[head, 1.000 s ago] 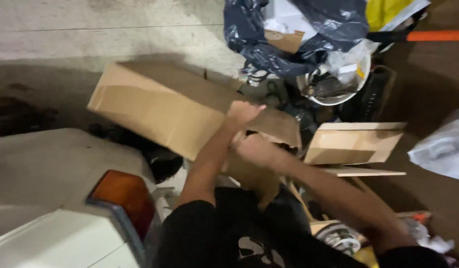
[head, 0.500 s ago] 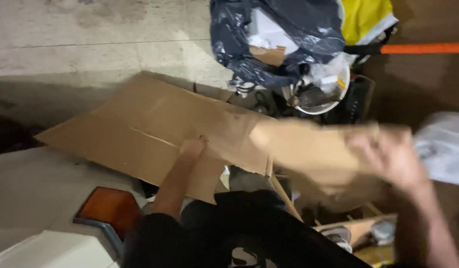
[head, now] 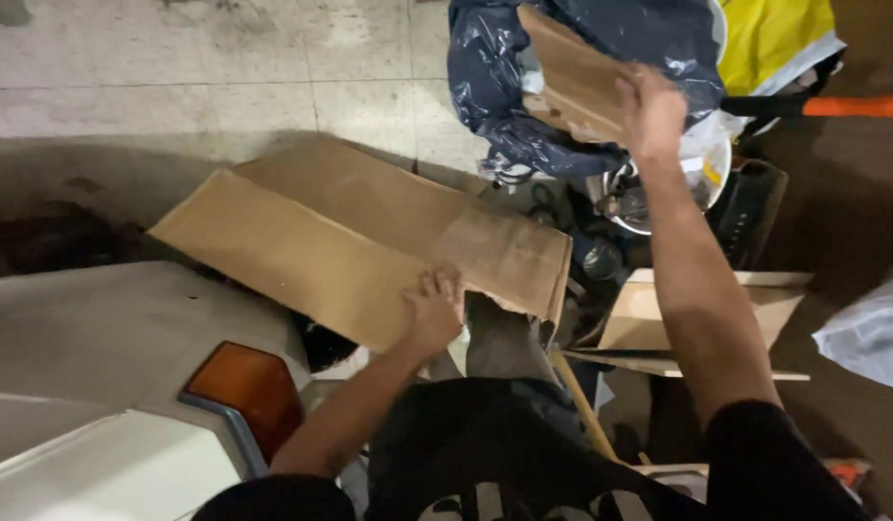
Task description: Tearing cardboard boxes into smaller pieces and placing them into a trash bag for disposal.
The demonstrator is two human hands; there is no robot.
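My left hand (head: 435, 311) grips the near edge of a large flattened brown cardboard box (head: 350, 241) that lies tilted over the corner of a white car. My right hand (head: 651, 108) is stretched up and away, holding a smaller piece of brown cardboard (head: 567, 72) against the mouth of a dark blue plastic bag (head: 523, 116). My black shirt and grey trousers fill the bottom of the view.
A white car body (head: 89, 338) with an orange lamp (head: 244, 391) sits at lower left. Behind the bag are a yellow sheet (head: 774, 39), an orange bar (head: 856, 106) and a white bucket (head: 707, 164). More cardboard (head: 774, 309) lies at right, a pale plastic bag (head: 876, 333) beyond.
My right hand tore a cardboard piece off to the right and has now lifted it up to the dark bag. My left hand stayed on the big cardboard.
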